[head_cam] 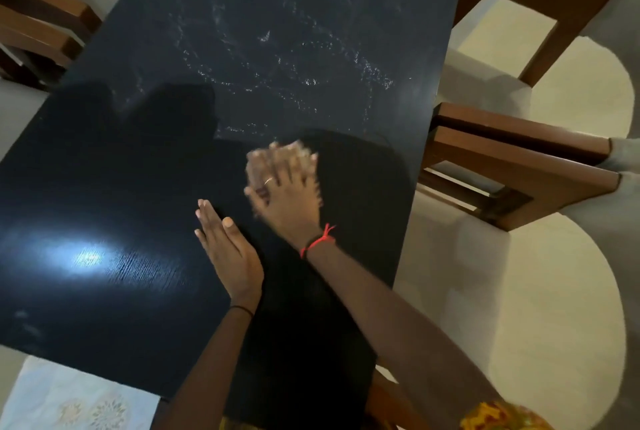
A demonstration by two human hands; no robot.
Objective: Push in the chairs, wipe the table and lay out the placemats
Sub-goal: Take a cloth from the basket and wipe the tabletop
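From my end the table (277, 13) shows pale smear streaks over its far half, so I judge the wiping done or nearly done. The chairs (519, 159) on the table's right sit close against its edge, as does the left chair (38, 24). One black placemat (356, 187) lies on the table's near right corner; I make out no other for certain, so more are probably still to be laid. The left hand (228, 249) lies flat at the mat's left border and the right hand (287, 194), blurred, lies flat farther in. Both have straight fingers and grip nothing.
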